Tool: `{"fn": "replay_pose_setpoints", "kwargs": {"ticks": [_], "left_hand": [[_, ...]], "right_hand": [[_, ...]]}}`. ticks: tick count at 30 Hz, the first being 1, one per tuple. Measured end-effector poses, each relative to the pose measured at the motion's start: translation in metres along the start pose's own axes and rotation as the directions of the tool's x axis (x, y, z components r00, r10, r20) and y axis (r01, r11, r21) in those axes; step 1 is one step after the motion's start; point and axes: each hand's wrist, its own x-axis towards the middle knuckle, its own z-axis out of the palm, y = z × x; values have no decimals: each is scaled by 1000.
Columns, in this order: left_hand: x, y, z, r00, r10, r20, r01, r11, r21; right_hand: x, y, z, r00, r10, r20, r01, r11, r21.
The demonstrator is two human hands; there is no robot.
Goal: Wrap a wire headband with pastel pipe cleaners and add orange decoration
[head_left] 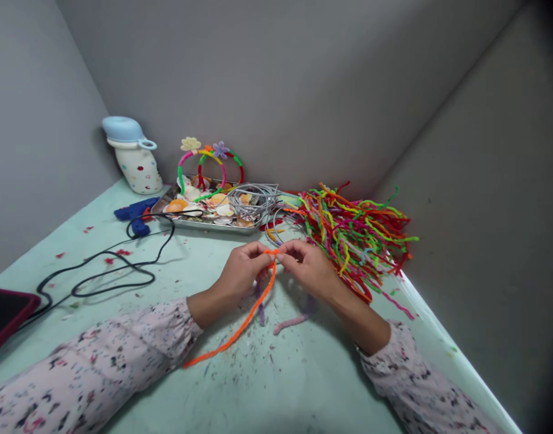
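Observation:
An orange pipe cleaner (pixel 249 319) runs from between my fingertips down to the lower left, where its loose end hangs near my left sleeve. My left hand (pixel 242 268) pinches it from one side. Close beside it, my right hand (pixel 306 265) pinches the same orange piece, the two sets of fingertips almost touching. Below and behind the hands are a purple pipe cleaner (pixel 260 304) and a pale pink pipe cleaner (pixel 290 323), both partly hidden by the hands. Whether these are joined to the orange one I cannot tell.
A metal tray (pixel 204 225) holds shells, coiled grey wire (pixel 255 199) and two flower-topped rings (pixel 201 154). Right of it lies a heap of coloured pipe cleaners (pixel 357 226). On the left are a blue glue gun (pixel 138 214), black cable (pixel 113 289), a bottle (pixel 138 169) and a phone (pixel 7 316).

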Motion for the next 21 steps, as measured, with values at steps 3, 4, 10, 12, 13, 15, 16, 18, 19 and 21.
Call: {"fn": "replay_pose_setpoints", "kwargs": {"ticks": [3,4,10,12,13,15,16,18,19,21], "left_hand": [[0,0,0,1000,1,-7,-1,999,43],[0,0,0,1000,1,-10,0,998,58],[-1,1,3,999,-12,-40,14,999,34],[0,1,2,999,-20,-39,21,1000,7],[0,1,2,999,-23,-40,23,1000,-6],[2,1,0,998,-22,-52,21,1000,-19],[2,1,0,998,-17,-63,16,1000,-20],[3,2,-1,997,-2,-80,1,1000,-6],[3,2,-1,997,6,-80,-6,1000,4],[2,2,-2,997,19,-71,-18,1000,14]], "right_hand": [[0,-2,2,999,37,15,-37,999,-3],[0,-3,3,999,47,16,-47,999,-12],[-2,-8,5,994,-87,-64,73,978,-197],[-1,-7,4,994,-85,-65,74,984,-162],[-1,-6,4,997,-50,-52,44,993,-111],[-1,-5,3,999,45,13,-45,999,-2],[-1,-5,3,995,80,53,-82,996,35],[-2,-4,4,987,113,116,-122,990,72],[-2,-4,4,984,117,131,-128,988,81],[-3,-3,7,984,123,126,-135,987,90]]}}
